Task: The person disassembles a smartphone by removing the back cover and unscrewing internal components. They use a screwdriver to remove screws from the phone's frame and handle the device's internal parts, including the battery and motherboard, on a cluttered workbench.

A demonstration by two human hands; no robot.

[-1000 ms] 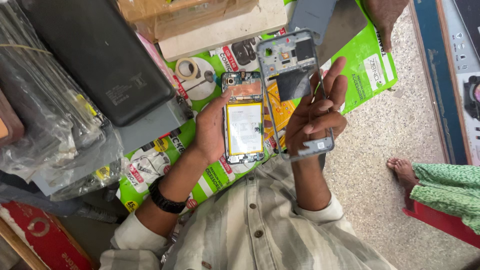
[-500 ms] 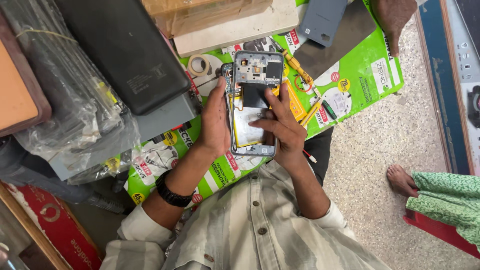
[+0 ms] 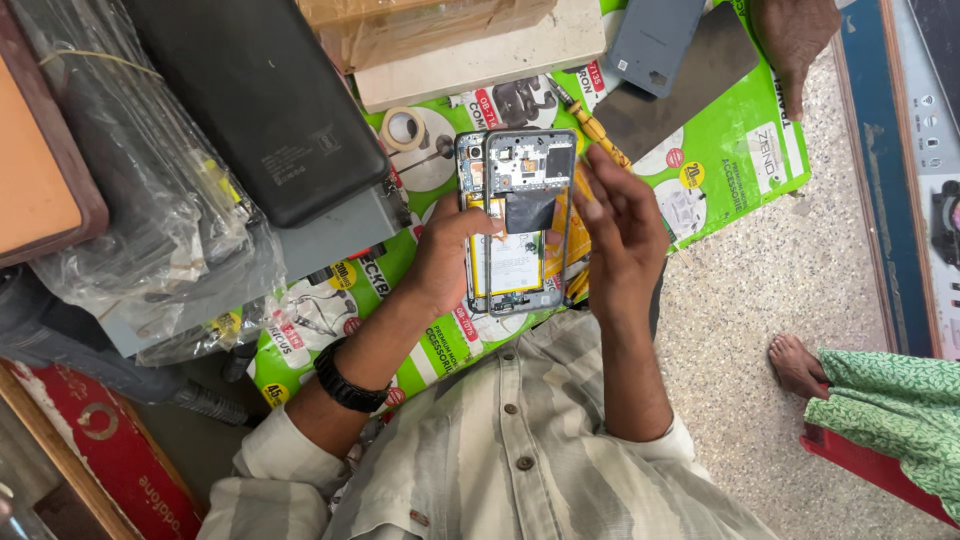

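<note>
My left hand [image 3: 445, 265], with a black band on its wrist, holds an opened phone [image 3: 512, 268] from the left, its white battery showing. A grey inner frame [image 3: 527, 158] with a camera cut-out lies on top of the phone, lined up with it. My right hand [image 3: 625, 235] is at the phone's right side with its fingers apart, and the fingertips touch the frame's right edge. Both hands are above a green printed sheet [image 3: 745, 150].
A yellow screwdriver [image 3: 600, 135], a tape roll [image 3: 403, 127], a blue-grey back cover [image 3: 655, 40] and a large black slab [image 3: 265, 100] lie around. Plastic-wrapped bundles [image 3: 150, 210] fill the left. Another person's hand [image 3: 795, 40] rests top right; a bare foot [image 3: 795, 365] stands on the floor.
My right hand brought the grey frame down from the right onto the opened phone, pressed it there, then drew back to the phone's right edge with fingers spread.
</note>
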